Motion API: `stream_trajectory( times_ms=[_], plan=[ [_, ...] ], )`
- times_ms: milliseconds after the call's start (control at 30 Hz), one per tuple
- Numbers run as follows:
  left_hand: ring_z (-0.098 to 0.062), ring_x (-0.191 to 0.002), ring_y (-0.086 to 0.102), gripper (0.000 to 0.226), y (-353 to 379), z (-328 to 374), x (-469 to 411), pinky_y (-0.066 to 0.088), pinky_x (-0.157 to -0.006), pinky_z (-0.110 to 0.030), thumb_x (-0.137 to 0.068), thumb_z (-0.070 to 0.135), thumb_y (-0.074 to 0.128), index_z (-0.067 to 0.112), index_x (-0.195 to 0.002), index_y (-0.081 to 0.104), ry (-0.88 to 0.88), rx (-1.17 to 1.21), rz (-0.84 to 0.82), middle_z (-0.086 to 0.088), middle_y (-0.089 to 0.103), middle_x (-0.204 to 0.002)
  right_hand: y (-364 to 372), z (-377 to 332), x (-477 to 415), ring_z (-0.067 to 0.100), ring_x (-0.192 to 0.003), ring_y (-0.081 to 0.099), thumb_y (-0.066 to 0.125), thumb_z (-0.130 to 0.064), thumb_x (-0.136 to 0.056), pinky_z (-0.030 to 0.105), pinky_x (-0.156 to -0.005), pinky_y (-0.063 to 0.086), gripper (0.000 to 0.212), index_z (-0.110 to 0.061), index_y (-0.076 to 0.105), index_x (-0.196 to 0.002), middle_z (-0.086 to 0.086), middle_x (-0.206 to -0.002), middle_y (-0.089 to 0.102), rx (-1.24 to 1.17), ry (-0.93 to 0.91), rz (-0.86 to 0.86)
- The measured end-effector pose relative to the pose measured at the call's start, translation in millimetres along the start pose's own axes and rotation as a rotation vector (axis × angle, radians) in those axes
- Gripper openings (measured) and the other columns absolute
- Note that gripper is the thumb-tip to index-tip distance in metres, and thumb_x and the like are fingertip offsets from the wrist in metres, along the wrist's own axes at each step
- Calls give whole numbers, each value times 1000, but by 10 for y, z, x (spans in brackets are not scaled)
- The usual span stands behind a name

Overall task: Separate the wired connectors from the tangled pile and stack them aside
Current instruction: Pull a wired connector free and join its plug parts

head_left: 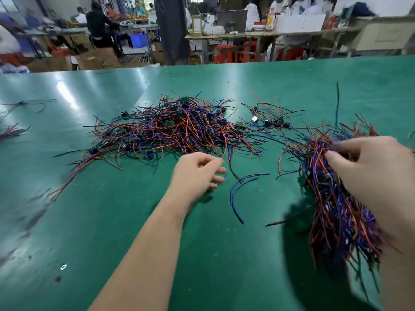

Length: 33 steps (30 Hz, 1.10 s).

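1. Risk, as judged: a strand drawn from the tangled pile of red, blue and black wired connectors (175, 131) could drag snagged neighbours with it. That would scatter them over the smooth green table (112, 221) toward the sorted side.
2. The thick bundle of red, blue and black wires (332, 209) depended on one grip, and slackening it could spill the stack.
3. The left hand (197, 171) sat at the pile's near edge with fingers curled and tips together. Whether they pinched a thin strand could not be told.
4. The right hand (370, 176), well apart at the right, gripped the bundle's upper part, fingers curled into it.
5. Loose blue wires (231, 196) lay between the hands.
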<state>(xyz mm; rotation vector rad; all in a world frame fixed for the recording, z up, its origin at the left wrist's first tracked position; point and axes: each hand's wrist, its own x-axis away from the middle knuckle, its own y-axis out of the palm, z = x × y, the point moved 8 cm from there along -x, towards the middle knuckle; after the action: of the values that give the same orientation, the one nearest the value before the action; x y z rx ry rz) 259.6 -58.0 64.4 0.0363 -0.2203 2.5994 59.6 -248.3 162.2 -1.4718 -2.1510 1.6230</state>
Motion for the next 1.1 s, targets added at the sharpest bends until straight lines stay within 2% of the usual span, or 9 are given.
stream_trajectory(
  times_ms=[67, 133, 233, 333, 433, 600, 800, 967, 1100],
  plan=[
    [-5, -65, 64, 9, -254, 46, -46, 53, -64, -20, -89, 19, 60, 23, -88, 68, 136, -327, 209, 6, 71, -80, 157, 190, -9, 41, -99, 59, 66, -32, -85, 48, -87, 49, 33, -6, 71, -106, 20, -109, 66, 158, 137, -151],
    [7, -59, 55, 16, -284, 83, -39, 40, -54, -6, -89, 21, 58, 32, -99, 65, 212, -460, 242, 15, 65, -84, 252, 190, 13, 38, -116, 52, 66, -37, -84, 51, -97, 42, 39, -15, 67, -117, 16, -128, 58, 151, 143, -214],
    [6, -59, 52, 25, -204, 21, -88, 42, -55, -8, -90, 24, 58, 38, -110, 58, 174, -330, 202, 15, 59, -97, 240, -57, 33, 24, -115, 53, 65, -29, -84, 34, -99, 38, 29, -18, 71, -110, 8, -120, 61, -46, -14, -120],
    [-8, -86, 53, 27, -16, -81, -169, 48, -69, -24, -94, 21, 56, 32, -119, 56, -18, 56, 72, 4, 55, -107, 289, -279, 122, 13, -101, 56, 66, -19, -84, 17, -88, 32, 21, -15, 73, -103, 3, -107, 65, -168, -119, -100],
    [-20, -101, 49, 29, 197, -92, -207, 47, -76, -28, -98, 17, 51, 30, -123, 49, -154, 366, -79, -5, 49, -120, 412, -363, 192, 15, -99, 60, 68, -17, -83, 24, -92, 39, 17, -15, 74, -99, 0, -104, 66, -200, -164, -153],
    [-17, -100, 54, 42, 261, -159, -285, 47, -71, -25, -98, 15, 50, 18, -139, 44, -199, 410, -89, 0, 54, -118, 502, -366, 219, 15, -100, 59, 66, -18, -84, 34, -94, 44, 16, -19, 73, -99, -4, -103, 65, -213, -181, -209],
    [-14, -90, 55, 37, 232, -187, -291, 45, -71, -25, -97, 17, 51, 18, -134, 50, -215, 596, -128, 1, 58, -112, 579, -393, 256, 9, -90, 56, 65, -18, -85, 13, -80, 32, 16, -22, 73, -99, -7, -97, 63, -245, -192, -272],
    [-17, -100, 53, 41, 264, -158, -309, 46, -78, -27, -97, 16, 49, 31, -135, 44, -165, 563, -161, -1, 55, -117, 612, -437, 293, -1, -89, 56, 61, -15, -89, 3, -75, 34, 16, -23, 72, -96, -11, -96, 63, -304, -198, -320],
    [-13, -98, 53, 43, 303, -160, -337, 48, -75, -24, -96, 14, 53, 22, -138, 46, -142, 484, -161, 7, 56, -115, 616, -471, 306, -6, -92, 55, 58, -13, -90, -1, -78, 34, 17, -23, 72, -95, -11, -95, 64, -339, -194, -339]
  ],
)
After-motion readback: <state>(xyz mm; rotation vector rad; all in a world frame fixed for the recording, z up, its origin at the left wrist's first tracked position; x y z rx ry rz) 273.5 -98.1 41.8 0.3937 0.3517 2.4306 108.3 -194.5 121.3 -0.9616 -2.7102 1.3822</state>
